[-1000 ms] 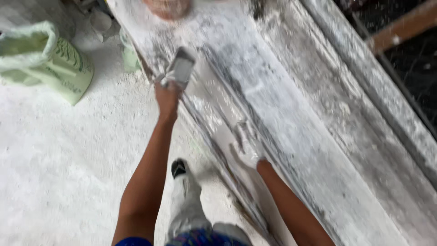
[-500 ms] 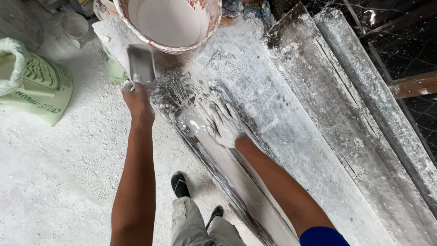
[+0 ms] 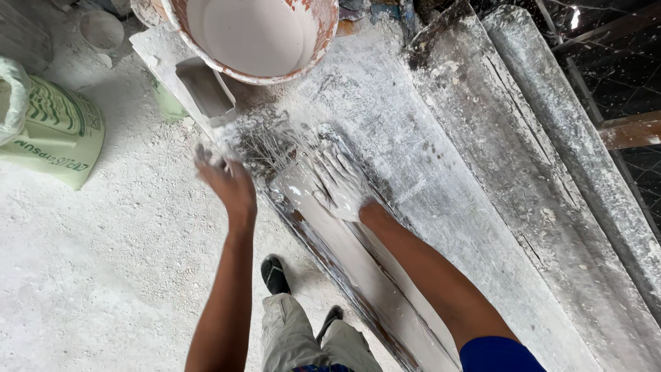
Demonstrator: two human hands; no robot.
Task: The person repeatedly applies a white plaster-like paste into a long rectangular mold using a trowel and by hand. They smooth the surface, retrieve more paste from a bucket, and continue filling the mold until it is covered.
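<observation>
My right hand (image 3: 339, 180), coated in white plaster, lies flat with fingers spread on wet plaster and a bundle of pale fibres (image 3: 275, 148) in a long narrow mould (image 3: 365, 275) on the workbench. My left hand (image 3: 226, 180) hovers at the bench's edge, fingers apart, holding nothing. A flat metal scraper (image 3: 204, 88) rests on the bench just beyond it, next to a large bucket (image 3: 255, 34) filled with white plaster mix.
A green and white sack (image 3: 58, 131) stands on the dusty floor at left. A small white cup (image 3: 102, 31) sits at the far left top. Plaster-caked boards (image 3: 523, 165) run along the right. My feet (image 3: 275, 274) are below the bench edge.
My left hand has let go of the scraper, which now lies by the bucket, and drawn back toward the mould. My right hand stays pressed on the wet plaster.
</observation>
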